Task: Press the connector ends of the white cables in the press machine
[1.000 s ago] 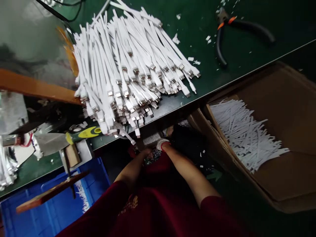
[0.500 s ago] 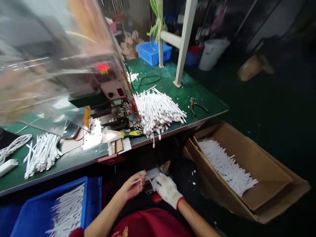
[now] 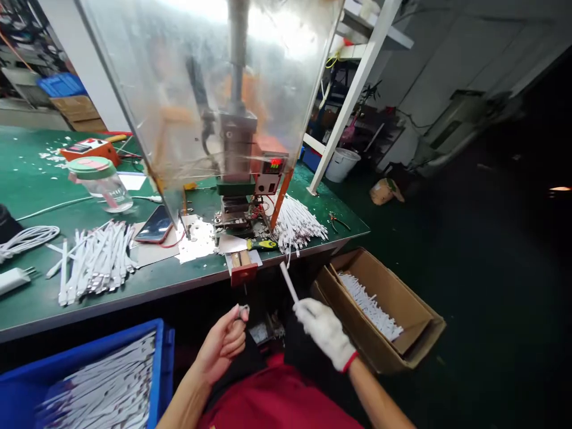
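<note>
My right hand (image 3: 324, 330), in a white glove with a red cuff, is closed on a white cable piece (image 3: 289, 283) that sticks up and to the left. My bare left hand (image 3: 221, 342) pinches a small metal connector part (image 3: 243, 311) between thumb and fingers. Both hands are below the front edge of the green bench (image 3: 27, 190), in front of a small press machine (image 3: 239, 179) behind a clear plastic guard (image 3: 201, 89).
Piles of white cable pieces lie right of the machine (image 3: 299, 225) and at the left of the bench (image 3: 96, 259). A cardboard box (image 3: 402, 310) with cable pieces stands at the right, a blue bin (image 3: 89, 381) at the lower left. A phone (image 3: 154, 226), a jar (image 3: 100, 182) and pliers (image 3: 337, 220) rest on the bench.
The view has tilted up from the cable pile to the whole bench and machine. My hands rose from under the bench edge; the right now holds a cable piece upright, the left a connector.
</note>
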Demonstrator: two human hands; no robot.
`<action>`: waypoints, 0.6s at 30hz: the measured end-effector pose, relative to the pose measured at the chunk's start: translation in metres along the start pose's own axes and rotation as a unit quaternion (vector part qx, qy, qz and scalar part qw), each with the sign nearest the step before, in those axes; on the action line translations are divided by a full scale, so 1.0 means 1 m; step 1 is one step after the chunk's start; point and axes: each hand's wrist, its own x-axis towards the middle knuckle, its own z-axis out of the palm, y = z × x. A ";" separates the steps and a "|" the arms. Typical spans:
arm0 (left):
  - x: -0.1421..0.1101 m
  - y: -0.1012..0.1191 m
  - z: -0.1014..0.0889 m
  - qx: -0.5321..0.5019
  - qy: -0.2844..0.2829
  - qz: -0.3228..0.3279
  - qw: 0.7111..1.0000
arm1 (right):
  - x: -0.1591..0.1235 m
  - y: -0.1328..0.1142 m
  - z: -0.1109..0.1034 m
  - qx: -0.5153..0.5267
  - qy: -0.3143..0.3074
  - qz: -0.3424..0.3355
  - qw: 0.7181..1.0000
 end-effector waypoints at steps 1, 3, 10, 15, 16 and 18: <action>-0.003 0.004 0.008 0.029 -0.017 0.007 0.999 | 0.007 -0.004 -0.013 0.041 0.027 0.018 0.999; 0.000 0.007 0.022 0.101 -0.042 0.016 0.994 | 0.024 -0.009 -0.032 0.133 0.083 0.033 0.987; 0.105 -0.032 0.024 0.256 0.098 -0.011 0.962 | 0.083 -0.009 -0.023 0.209 0.125 0.050 0.969; 0.176 -0.041 0.034 0.303 0.136 0.020 0.943 | 0.114 0.000 0.008 0.176 0.119 0.068 0.975; 0.184 -0.041 0.036 0.316 0.143 0.032 0.937 | 0.119 0.002 0.011 0.157 0.117 0.065 0.978; 0.194 -0.040 0.040 0.341 0.158 0.058 0.925 | 0.128 0.005 0.011 0.120 0.110 0.053 0.985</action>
